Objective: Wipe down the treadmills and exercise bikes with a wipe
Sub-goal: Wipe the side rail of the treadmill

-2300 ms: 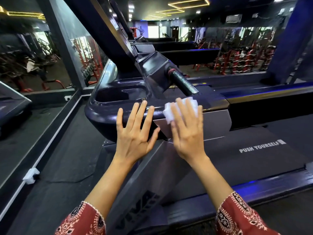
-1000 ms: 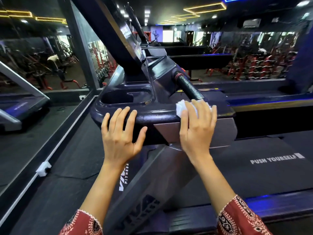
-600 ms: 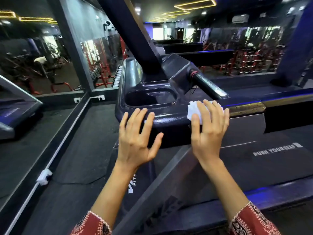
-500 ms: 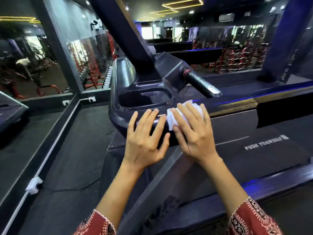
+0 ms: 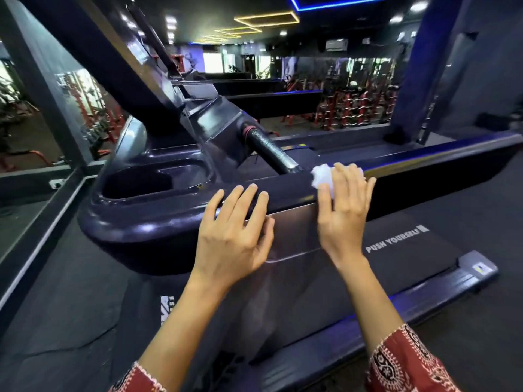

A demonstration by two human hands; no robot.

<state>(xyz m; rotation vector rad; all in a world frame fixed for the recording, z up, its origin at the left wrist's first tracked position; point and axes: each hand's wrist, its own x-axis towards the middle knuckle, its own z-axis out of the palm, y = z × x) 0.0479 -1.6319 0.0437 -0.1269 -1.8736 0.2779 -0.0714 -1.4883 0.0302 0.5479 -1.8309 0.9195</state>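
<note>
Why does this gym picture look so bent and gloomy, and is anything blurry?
Head view: the wide-angle lens leans and stretches the left post; the room is dim, with yellow ceiling strips and glints on the glossy treadmill console; the wipe looks slightly motion-blurred, the rest fairly sharp.

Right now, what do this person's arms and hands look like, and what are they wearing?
The left hand and right hand are uncovered, with no gloves, rings or watch showing. Further up the arms, the left sleeve and right sleeve are red with a black-and-white printed pattern.
</note>
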